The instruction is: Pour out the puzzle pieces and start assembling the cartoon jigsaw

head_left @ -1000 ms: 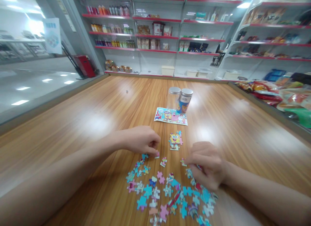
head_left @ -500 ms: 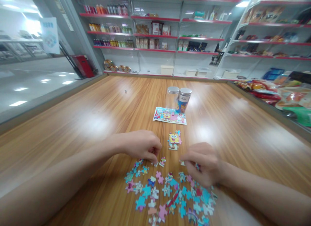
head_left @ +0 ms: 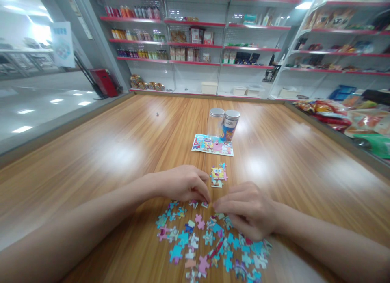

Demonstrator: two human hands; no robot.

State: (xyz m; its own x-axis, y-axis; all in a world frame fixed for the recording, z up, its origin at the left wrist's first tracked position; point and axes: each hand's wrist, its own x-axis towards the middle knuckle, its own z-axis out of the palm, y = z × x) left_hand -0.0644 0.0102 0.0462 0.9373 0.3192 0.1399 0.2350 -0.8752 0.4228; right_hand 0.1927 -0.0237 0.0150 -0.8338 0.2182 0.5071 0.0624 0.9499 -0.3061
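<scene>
My left hand (head_left: 187, 183) is bent down with thumb and fingers together, their tips on a small puzzle piece (head_left: 205, 204). Just left of that lies another piece (head_left: 193, 204), close under the fingers. My right hand (head_left: 248, 210) is curled low over the wood, its fingertips around a pale puzzle piece (head_left: 219, 215) that they partly cover. Loose puzzle pieces (head_left: 203, 266), mostly blue, pink and white, are spread below both hands, some hidden under the right one. Beyond the hands sits a small joined section (head_left: 217, 173) with a yellow cartoon face.
A printed picture sheet (head_left: 213, 149) lies farther back on the wooden table (head_left: 137, 132). A clear jar (head_left: 215, 124) and a labelled jar (head_left: 230, 126), both silver-lidded, stand at its back edge. Stocked shelves (head_left: 195, 44) rise behind. Packaged goods (head_left: 329, 112) are at the right.
My left hand has moved right to the neighbouring piece, which now lies turned. My right hand has shifted left, and the pale piece by its fingers now lies farther left and nearer me.
</scene>
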